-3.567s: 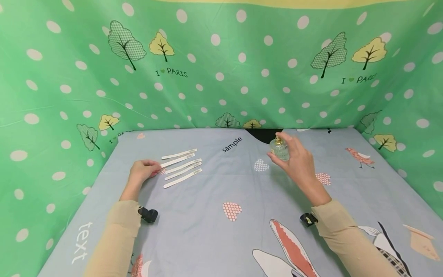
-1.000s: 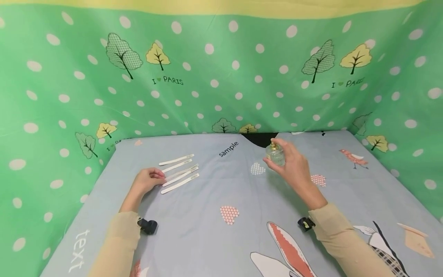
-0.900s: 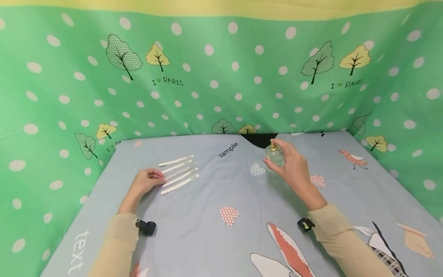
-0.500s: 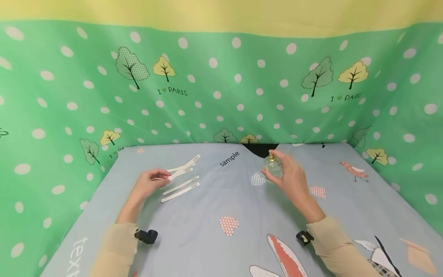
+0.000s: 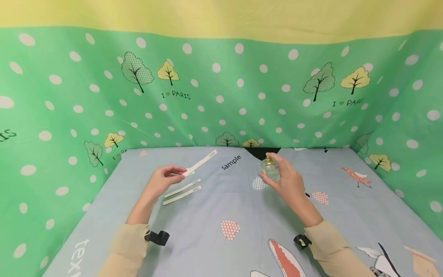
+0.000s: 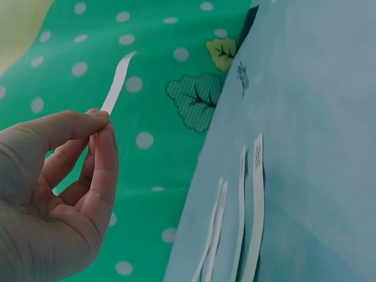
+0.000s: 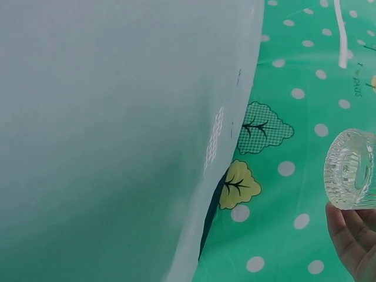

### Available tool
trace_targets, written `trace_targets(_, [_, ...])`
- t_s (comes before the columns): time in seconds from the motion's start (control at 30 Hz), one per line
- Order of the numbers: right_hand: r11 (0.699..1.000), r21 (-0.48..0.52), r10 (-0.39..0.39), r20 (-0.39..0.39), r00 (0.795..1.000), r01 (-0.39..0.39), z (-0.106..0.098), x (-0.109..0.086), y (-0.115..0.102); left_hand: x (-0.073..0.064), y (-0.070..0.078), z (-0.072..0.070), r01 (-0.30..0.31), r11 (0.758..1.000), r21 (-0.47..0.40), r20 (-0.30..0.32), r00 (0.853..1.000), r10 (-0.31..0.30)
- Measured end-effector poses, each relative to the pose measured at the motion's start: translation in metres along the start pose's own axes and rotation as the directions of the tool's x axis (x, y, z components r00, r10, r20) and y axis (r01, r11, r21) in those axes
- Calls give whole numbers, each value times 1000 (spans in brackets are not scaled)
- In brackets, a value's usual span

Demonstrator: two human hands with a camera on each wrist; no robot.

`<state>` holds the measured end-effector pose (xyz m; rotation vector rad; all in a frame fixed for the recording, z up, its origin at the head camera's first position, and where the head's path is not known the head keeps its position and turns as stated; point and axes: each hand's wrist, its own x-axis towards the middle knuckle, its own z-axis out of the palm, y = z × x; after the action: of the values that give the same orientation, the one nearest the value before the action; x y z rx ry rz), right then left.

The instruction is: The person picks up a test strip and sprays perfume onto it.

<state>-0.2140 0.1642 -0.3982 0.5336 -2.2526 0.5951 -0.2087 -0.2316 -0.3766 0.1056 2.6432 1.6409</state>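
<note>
My left hand point(image 5: 162, 182) pinches one end of a white paper perfume test strip point(image 5: 202, 162) between thumb and fingertips. The strip is raised, its printed far end angled up toward the right. In the left wrist view this strip point(image 6: 117, 85) stands up from the fingertips. Several more test strips point(image 5: 182, 195) lie side by side on the cloth below, partly covered by the left hand in the head view. At the right, my right hand point(image 5: 288, 184) grips a clear glass perfume bottle point(image 5: 270, 169) above the cloth, forefinger on its gold sprayer top. The bottle's ribbed glass base point(image 7: 351, 170) faces the right wrist camera.
A grey-blue printed cloth point(image 5: 194, 231) covers the table. Behind it hangs a green curtain point(image 5: 207, 115) with white dots, closing off the back and both sides. The hands are apart, with bare cloth between them.
The left hand has picked one test strip up from the row and carried it up and to the right. The right hand keeps holding the perfume bottle; the head view has tilted upward.
</note>
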Motion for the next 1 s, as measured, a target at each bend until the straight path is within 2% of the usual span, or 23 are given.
trace_targets(0.37, [999, 42, 0, 28, 1000, -2, 5, 7, -7, 6, 29, 19, -16, 999, -31, 10, 1000, 17])
trace_targets(0.63, [999, 42, 2, 44, 999, -3, 6, 7, -10, 7, 40, 33, 0, 998, -57, 49, 999, 2])
trace_targets(1.0, [1000, 21, -19, 51, 999, 18, 9, 11, -11, 8, 55, 45, -9, 996, -90, 100, 995, 18])
